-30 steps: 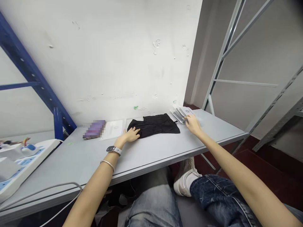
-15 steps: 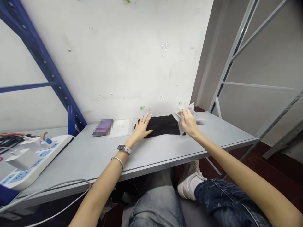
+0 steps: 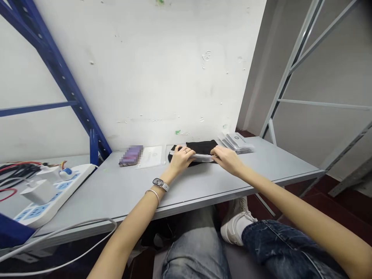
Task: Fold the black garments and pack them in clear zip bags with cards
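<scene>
A flat, white translucent plastic bag (image 3: 202, 157) spans the space between my hands, above a folded piece of black fabric (image 3: 200, 147). My left hand (image 3: 183, 157) is closed on the bag's left part, thumb towards the middle. At the other end, my right hand (image 3: 228, 158) pinches the bag's right edge. Part of the fabric lies hidden beneath the bag and my fingers. To the right of my right hand sits a stack of similar printed white bags (image 3: 238, 143).
Left of the fabric lie another white bag (image 3: 151, 156) and a blurred purple item (image 3: 131, 155). A white power strip (image 3: 62, 193) with plugs and cables occupies the table's left end. A white cable (image 3: 87, 221) loops past the front edge. The wall (image 3: 162, 77) stands directly behind.
My right hand has brought the plastic bag leftwards from beside the stack to over the black fabric. My left hand, earlier spread flat on the fabric, has closed on the bag.
</scene>
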A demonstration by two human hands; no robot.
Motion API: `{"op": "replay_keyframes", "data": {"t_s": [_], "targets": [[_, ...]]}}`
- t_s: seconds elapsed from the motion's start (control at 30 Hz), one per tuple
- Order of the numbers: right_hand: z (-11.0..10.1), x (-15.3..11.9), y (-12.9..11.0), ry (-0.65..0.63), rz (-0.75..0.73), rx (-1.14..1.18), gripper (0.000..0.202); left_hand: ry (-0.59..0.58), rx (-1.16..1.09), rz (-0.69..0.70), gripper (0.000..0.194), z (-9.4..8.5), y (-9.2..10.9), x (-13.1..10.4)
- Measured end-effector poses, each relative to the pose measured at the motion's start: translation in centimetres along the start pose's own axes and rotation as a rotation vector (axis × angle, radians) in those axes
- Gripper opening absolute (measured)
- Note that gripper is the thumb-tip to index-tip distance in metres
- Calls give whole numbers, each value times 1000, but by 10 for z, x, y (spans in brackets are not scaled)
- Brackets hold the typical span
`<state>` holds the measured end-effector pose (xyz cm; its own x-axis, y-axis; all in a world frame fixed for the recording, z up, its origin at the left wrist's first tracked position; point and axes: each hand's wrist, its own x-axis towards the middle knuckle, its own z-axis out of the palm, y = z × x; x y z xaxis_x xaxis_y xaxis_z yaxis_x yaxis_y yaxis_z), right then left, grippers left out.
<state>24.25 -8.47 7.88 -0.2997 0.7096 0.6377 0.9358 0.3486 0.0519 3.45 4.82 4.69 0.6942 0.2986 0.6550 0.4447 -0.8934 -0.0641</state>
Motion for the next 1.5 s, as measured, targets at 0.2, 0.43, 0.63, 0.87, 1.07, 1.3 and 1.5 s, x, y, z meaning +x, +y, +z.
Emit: {"op": "replay_keyframes", "data": {"t_s": [0.2, 0.43, 0.63, 0.87, 1.07, 1.3, 1.5], "targets": [[1, -3, 10, -23, 56, -42, 14, 40, -2, -4, 12, -2, 3, 1], [15, -3, -4, 35, -75, -139, 28, 102, -123, 41, 27, -9, 22, 1], [20, -3, -12, -10, -110, -114, 27, 92, -142, 162, 19, -7, 40, 2], [13, 0, -18, -3, -191, -189, 26, 121, -124, 214, 20, -2, 40, 3], [5, 0, -11, 72, -302, -366, 26, 120, -48, 169, 21, -6, 27, 5], [0, -10, 32, 37, -170, -502, 30, 62, 47, -92, 28, -23, -12, 3], [-5, -14, 57, 9, -43, -502, 25, -3, 19, -244, 29, -32, -28, 1]]}}
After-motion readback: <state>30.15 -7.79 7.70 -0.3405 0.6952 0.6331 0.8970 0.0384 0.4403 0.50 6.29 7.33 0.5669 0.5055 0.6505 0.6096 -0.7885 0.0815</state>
